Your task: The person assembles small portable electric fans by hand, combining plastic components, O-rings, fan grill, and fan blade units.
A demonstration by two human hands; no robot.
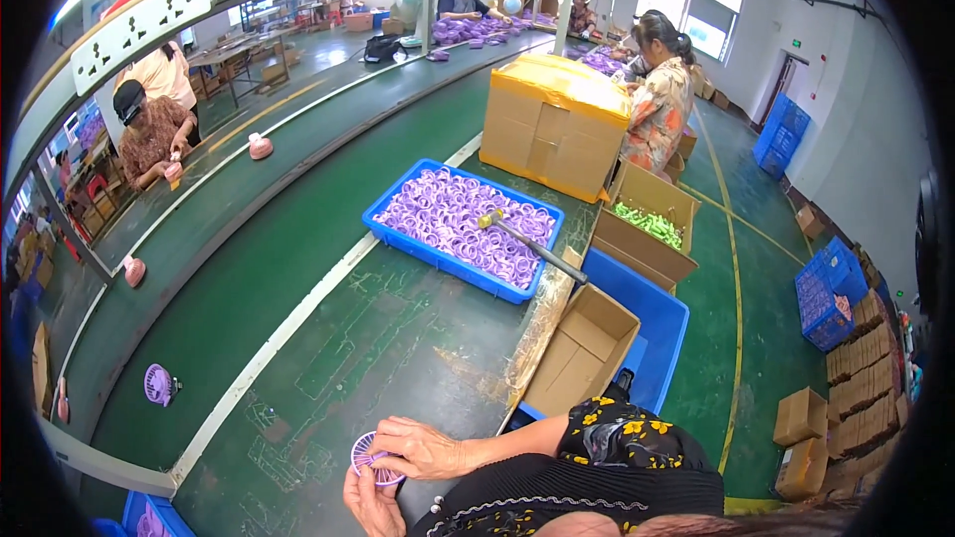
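A small round purple fan grille (362, 449) with radial ribs is held at the near edge of the green worktable. My left hand (372, 505) grips its lower rim from below, fingers curled around it. From the right, my right hand (423, 449) closes over its face and side, fingertips bent toward the middle. What those fingertips pinch, if anything more, is hidden. Ahead, a blue tray (453, 267) is heaped with purple rings (438, 204). A hammer (537, 247) with a yellowish head lies across the tray's right side, its dark handle over the rim.
An open cardboard box (587, 343) sits in a blue bin (652, 318) at the table's right. Behind are a box of green parts (647, 224) and a taped carton (542, 129). Left, a purple fan part (159, 385) lies on the green conveyor (249, 249). Co-workers sit beyond.
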